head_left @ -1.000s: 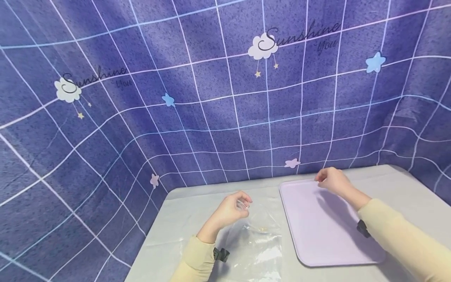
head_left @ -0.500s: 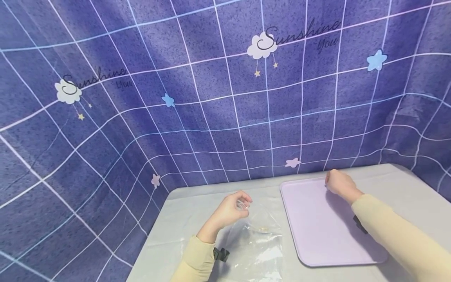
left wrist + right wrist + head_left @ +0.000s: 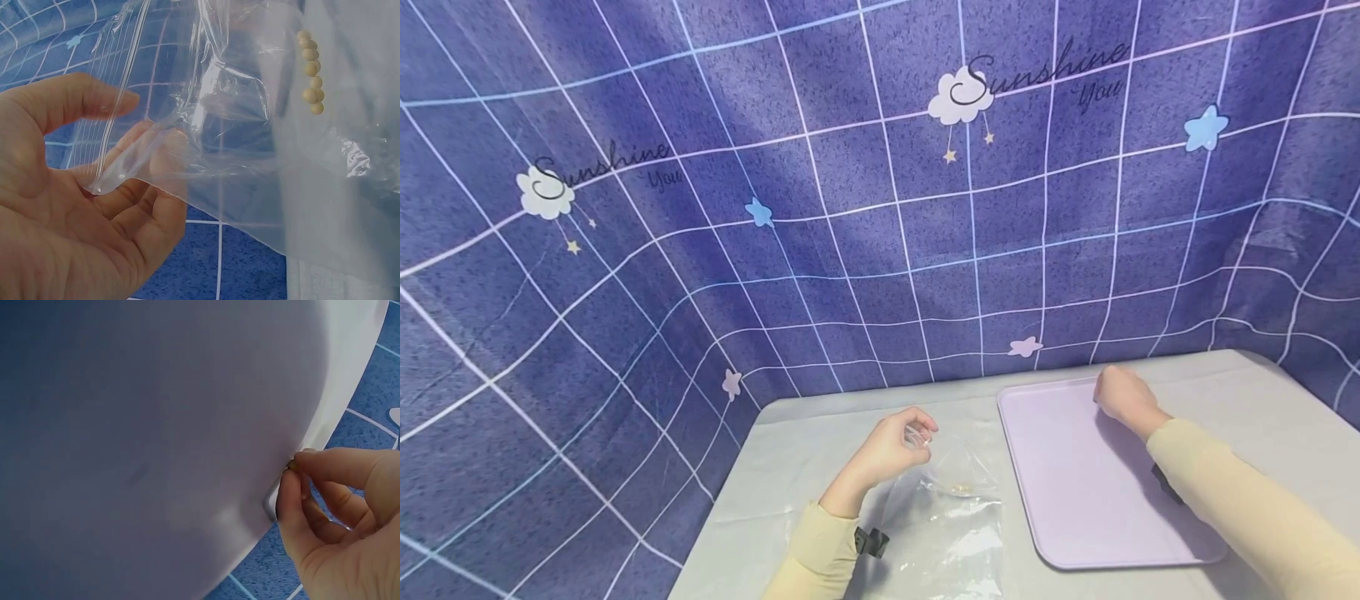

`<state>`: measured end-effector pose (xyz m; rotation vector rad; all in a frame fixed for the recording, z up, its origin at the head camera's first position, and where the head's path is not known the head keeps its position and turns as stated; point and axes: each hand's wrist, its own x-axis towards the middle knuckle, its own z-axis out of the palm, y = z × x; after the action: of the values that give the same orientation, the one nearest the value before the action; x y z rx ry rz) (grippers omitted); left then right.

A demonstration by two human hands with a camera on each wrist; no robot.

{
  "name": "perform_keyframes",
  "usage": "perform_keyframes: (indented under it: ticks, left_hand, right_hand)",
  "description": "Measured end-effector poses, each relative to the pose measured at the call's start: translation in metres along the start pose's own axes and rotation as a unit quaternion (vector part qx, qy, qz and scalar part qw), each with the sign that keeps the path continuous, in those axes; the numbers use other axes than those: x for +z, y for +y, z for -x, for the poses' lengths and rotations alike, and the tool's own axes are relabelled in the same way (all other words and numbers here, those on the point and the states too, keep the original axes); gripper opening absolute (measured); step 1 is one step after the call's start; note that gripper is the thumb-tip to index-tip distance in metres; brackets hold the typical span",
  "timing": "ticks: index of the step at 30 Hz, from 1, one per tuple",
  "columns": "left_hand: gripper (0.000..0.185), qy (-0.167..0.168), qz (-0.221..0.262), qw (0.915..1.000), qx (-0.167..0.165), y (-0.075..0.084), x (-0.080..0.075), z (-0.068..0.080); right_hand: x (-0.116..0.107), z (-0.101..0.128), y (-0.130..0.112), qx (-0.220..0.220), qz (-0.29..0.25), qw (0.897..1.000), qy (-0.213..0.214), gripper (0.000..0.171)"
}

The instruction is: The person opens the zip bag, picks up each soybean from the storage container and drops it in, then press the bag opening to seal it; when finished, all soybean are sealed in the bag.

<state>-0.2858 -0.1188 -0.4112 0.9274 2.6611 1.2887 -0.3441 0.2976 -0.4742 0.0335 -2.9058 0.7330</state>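
Blue-violet cloth point(image 3: 820, 275) with a white and pale grid hangs behind and to the side of the table point(image 3: 805, 450); it carries small stars and two white clouds, each overprinted with the script "Sunshine" and a smaller "You" beneath.

On the table's pale grey cover, the left hand point(image 3: 891, 446) is raised a little above the surface, fingers point(image 3: 94, 100) curled, pinching the zip edge of a clear plastic bag point(image 3: 955, 517) between thumb and fingertips. The left wrist view shows the ribbed zip strip running across the palm and the film billowing open away from the hand. Inside the bag, well down from the pinched edge, lies a short row of small tan beads point(image 3: 310, 72), touching one another; in the head view they show as a faint yellowish speck in the bag, just right of the left hand.

To the right lies a lilac tray point(image 3: 1075, 500), flat on the table. The right hand point(image 3: 1123, 398) sits at the tray's far edge, thumb and forefinger pressed together on a tiny brownish bead point(image 3: 291, 465), right against the tray's rim. The remaining fingers curl loosely beneath. Cream sleeves cover both forearms, and a dark strap shows at each wrist.
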Motion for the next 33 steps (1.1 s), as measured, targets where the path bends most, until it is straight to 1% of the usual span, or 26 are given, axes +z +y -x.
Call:
perform_keyframes:
  ticks: [3, 6, 9, 10, 13, 16, 17, 20, 25, 29, 33]
  left_hand:
    - [0.035, -0.002, -0.001, 1.0000, 0.000, -0.001, 0.000, 0.000]
    - [0.035, -0.005, -0.001, 1.0000, -0.002, -0.001, 0.000, 0.000]
    - [0.035, -0.006, -0.001, 1.0000, -0.002, -0.003, 0.000, -0.001]
    - [0.035, -0.006, -0.001, 1.0000, -0.002, -0.003, 0.000, -0.001]
    - [0.034, -0.006, -0.004, 1.0000, -0.003, -0.004, 0.000, -0.003]
    - [0.033, -0.008, -0.008, 0.9999, -0.007, -0.004, 0.001, -0.003]
    - [0.034, -0.007, -0.009, 0.9999, -0.008, -0.004, 0.001, -0.003]
    - [0.034, -0.007, -0.008, 0.9999, -0.007, -0.003, 0.002, -0.003]
    - [0.035, -0.005, -0.010, 0.9999, -0.004, -0.001, 0.002, -0.003]
    - [0.036, -0.003, -0.011, 0.9999, -0.001, 0.001, 0.002, -0.002]
    - [0.035, -0.003, -0.015, 0.9999, 0.001, 0.001, 0.002, -0.001]
  right_hand:
    - [0.004, -0.002, 0.001, -0.022, -0.020, 0.999, 0.015, 0.012]
    - [0.007, -0.001, -0.005, -0.041, -0.070, 0.996, 0.023, 0.006]
    - [0.008, 0.000, -0.020, -0.059, -0.119, 0.991, 0.025, 0.002]
    - [0.007, 0.002, -0.028, -0.058, -0.128, 0.990, 0.021, 0.003]
    - [0.008, 0.004, -0.051, -0.084, -0.159, 0.984, 0.018, 0.007]
    - [0.009, 0.010, -0.075, -0.113, -0.194, 0.974, 0.007, 0.007]
    - [0.010, 0.012, -0.082, -0.126, -0.211, 0.969, 0.005, 0.007]
    - [0.012, 0.018, -0.104, -0.140, -0.253, 0.957, -0.010, 0.009]
    - [0.017, 0.031, -0.134, -0.157, -0.317, 0.934, -0.048, 0.009]
    - [0.018, 0.043, -0.155, -0.187, -0.335, 0.921, -0.069, 0.009]
    - [0.019, 0.055, -0.172, -0.228, -0.326, 0.914, -0.080, 0.011]
